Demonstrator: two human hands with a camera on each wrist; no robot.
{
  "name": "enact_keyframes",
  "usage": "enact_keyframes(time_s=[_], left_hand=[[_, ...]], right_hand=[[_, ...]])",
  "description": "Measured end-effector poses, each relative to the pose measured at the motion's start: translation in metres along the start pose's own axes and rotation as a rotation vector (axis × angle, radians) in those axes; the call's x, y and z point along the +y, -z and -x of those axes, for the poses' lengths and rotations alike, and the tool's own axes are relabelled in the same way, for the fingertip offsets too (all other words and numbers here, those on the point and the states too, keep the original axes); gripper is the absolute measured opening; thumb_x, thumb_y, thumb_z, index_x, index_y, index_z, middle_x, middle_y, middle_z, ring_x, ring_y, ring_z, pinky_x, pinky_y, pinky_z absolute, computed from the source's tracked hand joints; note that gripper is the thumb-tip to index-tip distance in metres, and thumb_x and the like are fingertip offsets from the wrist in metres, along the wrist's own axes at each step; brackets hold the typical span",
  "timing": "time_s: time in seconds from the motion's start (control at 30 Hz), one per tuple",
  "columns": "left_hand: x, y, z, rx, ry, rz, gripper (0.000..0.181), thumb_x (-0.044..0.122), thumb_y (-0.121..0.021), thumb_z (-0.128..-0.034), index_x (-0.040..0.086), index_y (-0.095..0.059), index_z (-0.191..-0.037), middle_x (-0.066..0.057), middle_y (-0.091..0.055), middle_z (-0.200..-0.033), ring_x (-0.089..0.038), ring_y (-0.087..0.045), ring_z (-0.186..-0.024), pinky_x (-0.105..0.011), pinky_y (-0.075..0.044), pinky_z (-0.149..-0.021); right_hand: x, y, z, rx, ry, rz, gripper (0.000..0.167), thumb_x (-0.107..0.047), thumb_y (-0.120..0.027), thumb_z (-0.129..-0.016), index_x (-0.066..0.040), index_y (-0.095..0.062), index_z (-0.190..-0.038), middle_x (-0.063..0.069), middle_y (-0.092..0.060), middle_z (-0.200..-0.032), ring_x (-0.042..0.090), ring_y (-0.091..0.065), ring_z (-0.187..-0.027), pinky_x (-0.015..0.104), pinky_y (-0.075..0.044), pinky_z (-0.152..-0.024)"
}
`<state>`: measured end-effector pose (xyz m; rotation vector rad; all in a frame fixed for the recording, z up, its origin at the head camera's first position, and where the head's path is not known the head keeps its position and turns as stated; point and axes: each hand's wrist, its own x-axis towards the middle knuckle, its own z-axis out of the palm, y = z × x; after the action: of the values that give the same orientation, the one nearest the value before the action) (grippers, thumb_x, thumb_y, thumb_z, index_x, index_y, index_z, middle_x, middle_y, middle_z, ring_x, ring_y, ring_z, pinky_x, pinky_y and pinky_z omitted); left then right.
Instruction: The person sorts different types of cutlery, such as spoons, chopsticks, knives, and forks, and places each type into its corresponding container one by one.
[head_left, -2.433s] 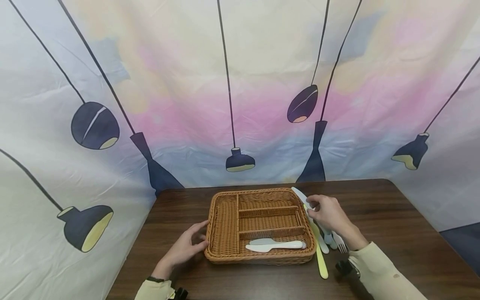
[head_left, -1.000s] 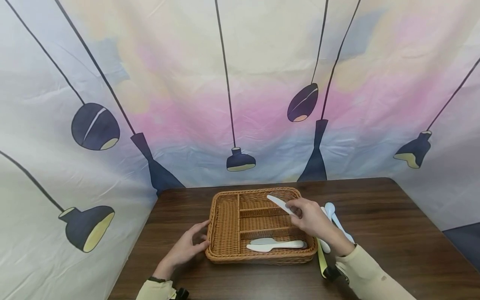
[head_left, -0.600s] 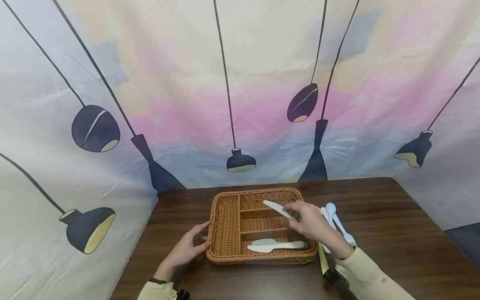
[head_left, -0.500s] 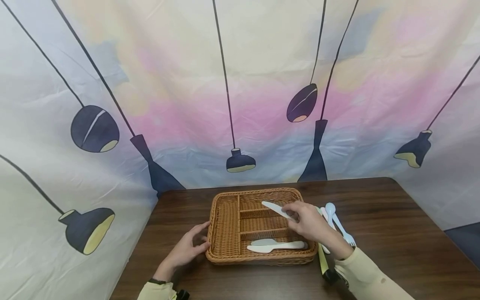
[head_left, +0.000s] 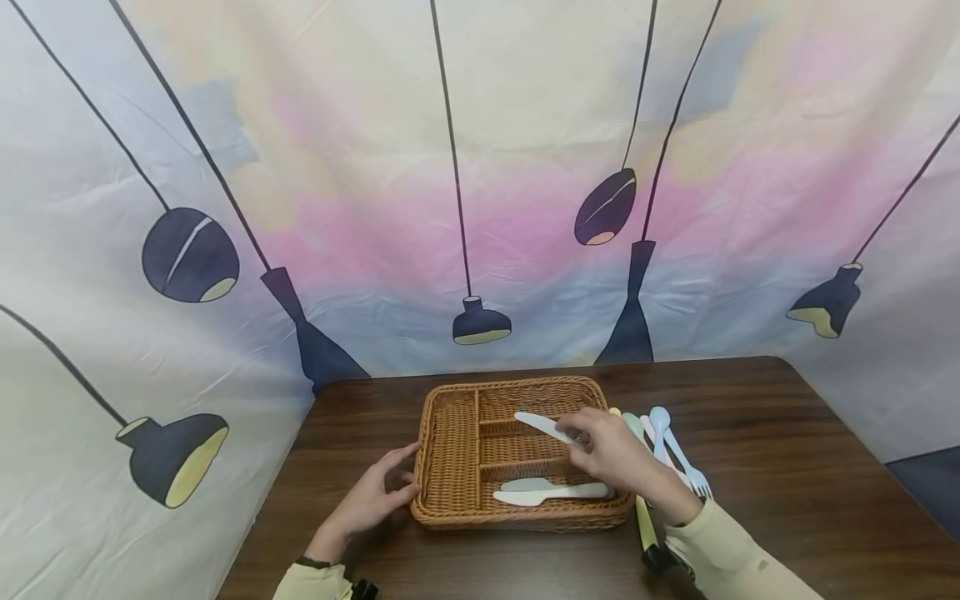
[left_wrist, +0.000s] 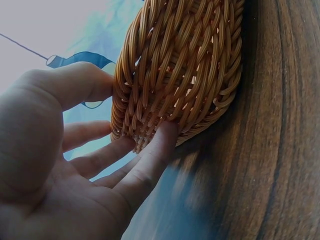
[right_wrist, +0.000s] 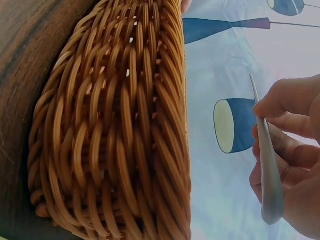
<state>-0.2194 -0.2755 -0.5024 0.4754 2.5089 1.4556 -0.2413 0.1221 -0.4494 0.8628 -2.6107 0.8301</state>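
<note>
My right hand pinches a white plastic table knife between thumb and fingers, above the right side of a brown wicker cutlery tray. In the right wrist view, the knife is edge-on, held clear of the tray's woven outer wall. Two more pale knives lie in the tray's front compartment. My left hand rests against the tray's left side from outside. The left wrist view shows its thumb and fairly straight fingers touching the wicker.
Right of the tray lies a loose pile of pastel cutlery: a light blue spoon, a light blue fork, a green piece and a yellow handle, partly under my right arm. Behind the dark wood table hangs a printed cloth.
My right hand has picked the white knife from the pile at the right and carried it left over the tray, lowering slightly in the last second. My left hand stays at the tray's left side.
</note>
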Motion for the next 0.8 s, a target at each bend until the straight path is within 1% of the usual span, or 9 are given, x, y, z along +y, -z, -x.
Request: enact_keyframes(time_s=[0.13, 0.33, 0.47, 0.6, 0.8], left_hand=[[-0.001, 0.000, 0.000, 0.001, -0.003, 0.003, 0.066, 0.017, -0.066, -0.0944, 0.007, -0.033, -0.151, -0.025, -0.037, -0.146, -0.034, -0.060, -0.112, -0.025, -0.053, -0.076], [-0.001, 0.000, 0.000, 0.002, -0.010, 0.000, 0.066, 0.017, -0.066, -0.0944, 0.007, -0.034, -0.151, -0.025, -0.037, -0.146, -0.034, -0.059, -0.112, -0.025, -0.052, -0.076], [-0.001, 0.000, 0.000, 0.002, -0.007, -0.003, 0.066, 0.017, -0.065, -0.0946, 0.007, -0.033, -0.152, -0.024, -0.038, -0.146, -0.034, -0.059, -0.112, -0.025, -0.052, -0.075], [-0.001, 0.000, 0.001, 0.002, -0.009, -0.002, 0.066, 0.016, -0.065, -0.0945, 0.007, -0.034, -0.151, -0.025, -0.038, -0.145, -0.034, -0.059, -0.112, -0.025, -0.053, -0.075], [-0.001, 0.000, 0.000, 0.002, -0.005, -0.001, 0.066, 0.017, -0.066, -0.0941, 0.007, -0.034, -0.151, -0.024, -0.039, -0.145, -0.033, -0.060, -0.111, -0.025, -0.053, -0.075]], right_hand=[[-0.003, -0.001, 0.000, -0.017, 0.020, -0.010, 0.030, -0.007, -0.070, -0.082, -0.013, -0.071, -0.111, -0.003, -0.068, -0.099, 0.007, -0.062, -0.078, 0.022, -0.051, -0.065], [-0.006, -0.004, 0.001, -0.021, 0.085, -0.006, 0.028, -0.006, -0.070, -0.082, -0.012, -0.071, -0.109, -0.003, -0.067, -0.097, 0.005, -0.058, -0.077, 0.021, -0.049, -0.063], [-0.007, -0.006, 0.003, -0.043, 0.118, 0.005, 0.026, -0.007, -0.071, -0.084, -0.014, -0.071, -0.109, -0.005, -0.064, -0.094, 0.004, -0.056, -0.076, 0.021, -0.048, -0.063], [-0.009, -0.008, 0.004, -0.068, 0.125, 0.029, 0.026, -0.009, -0.072, -0.085, -0.017, -0.071, -0.109, -0.006, -0.063, -0.093, 0.003, -0.056, -0.075, 0.021, -0.048, -0.063], [-0.011, -0.008, 0.005, -0.087, 0.128, 0.057, 0.026, -0.010, -0.072, -0.084, -0.018, -0.072, -0.109, -0.006, -0.065, -0.094, 0.005, -0.058, -0.078, 0.023, -0.049, -0.065]])
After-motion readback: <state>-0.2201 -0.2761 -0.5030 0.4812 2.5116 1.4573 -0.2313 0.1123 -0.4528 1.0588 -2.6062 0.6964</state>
